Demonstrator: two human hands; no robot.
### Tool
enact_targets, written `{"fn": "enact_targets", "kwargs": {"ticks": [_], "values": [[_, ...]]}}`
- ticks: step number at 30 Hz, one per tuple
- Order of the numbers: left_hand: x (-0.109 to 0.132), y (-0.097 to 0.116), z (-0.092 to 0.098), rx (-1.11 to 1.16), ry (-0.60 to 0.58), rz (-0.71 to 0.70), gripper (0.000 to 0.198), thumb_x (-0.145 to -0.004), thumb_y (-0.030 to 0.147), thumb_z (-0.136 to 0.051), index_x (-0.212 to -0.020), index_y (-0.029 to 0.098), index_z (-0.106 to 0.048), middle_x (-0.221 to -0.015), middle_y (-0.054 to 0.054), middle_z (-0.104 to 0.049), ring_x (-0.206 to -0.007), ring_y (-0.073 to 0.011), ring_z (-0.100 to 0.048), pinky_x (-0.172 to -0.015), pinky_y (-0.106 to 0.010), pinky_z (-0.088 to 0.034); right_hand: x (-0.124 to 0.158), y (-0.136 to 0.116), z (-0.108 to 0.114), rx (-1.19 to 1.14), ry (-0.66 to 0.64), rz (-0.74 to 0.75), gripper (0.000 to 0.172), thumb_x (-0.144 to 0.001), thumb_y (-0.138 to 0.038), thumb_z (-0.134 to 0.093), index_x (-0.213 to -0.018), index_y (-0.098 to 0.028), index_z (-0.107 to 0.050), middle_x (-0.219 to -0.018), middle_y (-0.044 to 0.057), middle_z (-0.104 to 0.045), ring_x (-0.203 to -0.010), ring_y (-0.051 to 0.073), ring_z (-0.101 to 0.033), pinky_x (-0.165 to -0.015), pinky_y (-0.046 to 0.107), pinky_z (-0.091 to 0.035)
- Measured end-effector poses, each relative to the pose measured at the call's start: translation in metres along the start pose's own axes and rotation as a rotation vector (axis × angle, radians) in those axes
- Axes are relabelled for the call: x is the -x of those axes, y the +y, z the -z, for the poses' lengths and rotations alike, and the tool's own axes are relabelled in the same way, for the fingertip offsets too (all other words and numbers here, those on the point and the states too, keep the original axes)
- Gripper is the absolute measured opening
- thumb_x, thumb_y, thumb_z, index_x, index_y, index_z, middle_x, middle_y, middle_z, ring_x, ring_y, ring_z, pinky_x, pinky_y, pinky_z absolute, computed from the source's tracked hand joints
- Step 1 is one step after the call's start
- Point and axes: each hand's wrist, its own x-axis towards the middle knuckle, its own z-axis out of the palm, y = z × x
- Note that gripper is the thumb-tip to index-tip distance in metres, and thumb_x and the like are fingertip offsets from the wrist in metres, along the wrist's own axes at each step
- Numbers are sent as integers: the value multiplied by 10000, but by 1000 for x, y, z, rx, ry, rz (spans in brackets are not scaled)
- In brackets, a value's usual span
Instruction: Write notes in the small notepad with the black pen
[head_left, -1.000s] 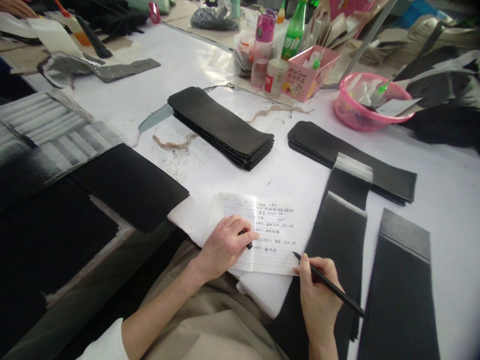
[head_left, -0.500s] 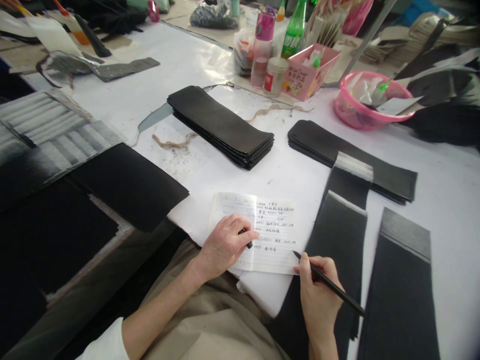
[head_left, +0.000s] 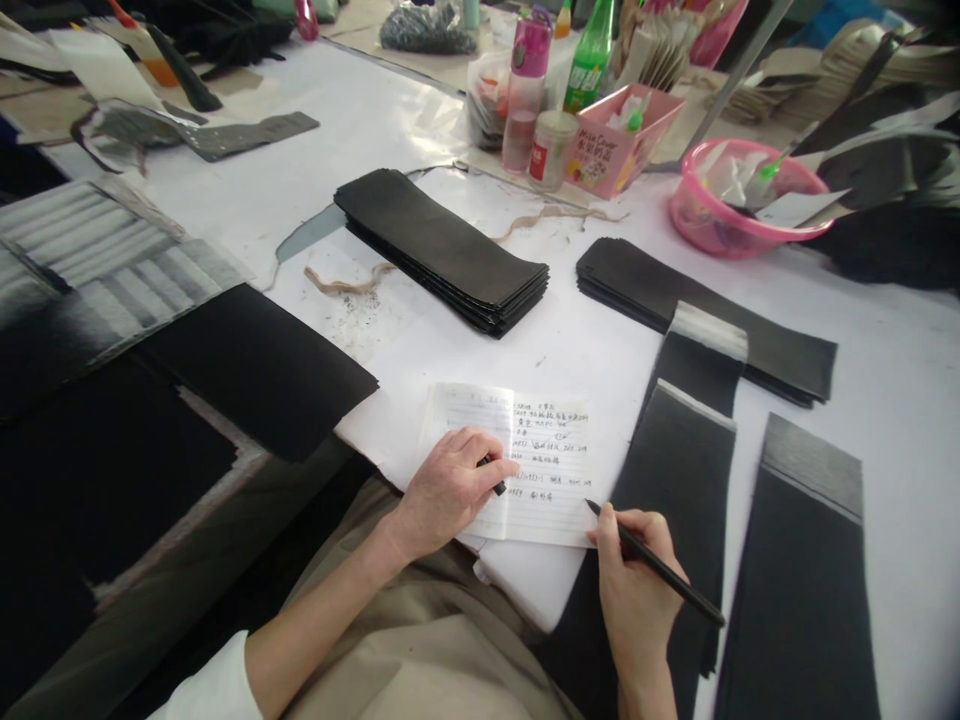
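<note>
One pen (head_left: pixel 660 567) in right-hand grip (head_left: pixel 634 590)

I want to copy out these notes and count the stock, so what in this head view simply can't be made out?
- Handwriting on the notebook: too small and blurred to read.
- The small dark thing under the left hand: fingers cover most of it.
- Sheet count in the black stack: edges merge.
- Contents of the pink basin: blurred.
- Black strip beside the right hand, which holds a pen: cut off by the bottom edge.
</note>
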Motion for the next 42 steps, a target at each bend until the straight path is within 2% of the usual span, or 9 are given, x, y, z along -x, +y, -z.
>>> {"fn": "enact_targets", "kwargs": {"ticks": [16, 26, 34, 42], "values": [[-1, 0, -1, -9, -1, 2, 382, -837, 16, -526, -1141, 232, -609, -1046, -49, -551, -1012, -229, -478, -882, -393, -429, 1, -2, 1, 25, 25, 33, 276, -916, -446, -628, -797, -210, -548, -659, -19, -591, -568, 162, -568, -576, 266, -418], [0, 0, -1, -3, 11, -4, 379, -838, 16, -533, -1142, 230, -604, -1043, -44, -549, -1008, -224, -482, -876, -384, -425, 1, -1, 2, 8, -9, 21, 276, -915, -432, -631, -774, -215, -535, -665, -25, -586, -573, 158, -565, -569, 263, -411], [0, -1, -1, -9, 12, -6, 388, -828, 10, -535, -1142, 230, -603, -1047, -47, -547, -1014, -228, -480, -885, -392, -427, 2, -3, 2, 25, 26, 30, 270, -914, -425, -632, -779, -210, -537, -659, -29, -583, -571, 152, -567, -587, 262, -426], [0, -1, -1, -6, 4, -6, 391, -825, 13, -545, -1144, 231, -603, -1051, -47, -549, -1017, -230, -479, -891, -394, -427, 2, -3, 2, -50, 39, -23, 266, -910, -421, -647, -790, -208, -543, -658, -24, -607, -579, 165, -610, -557, 255, -434]]}}
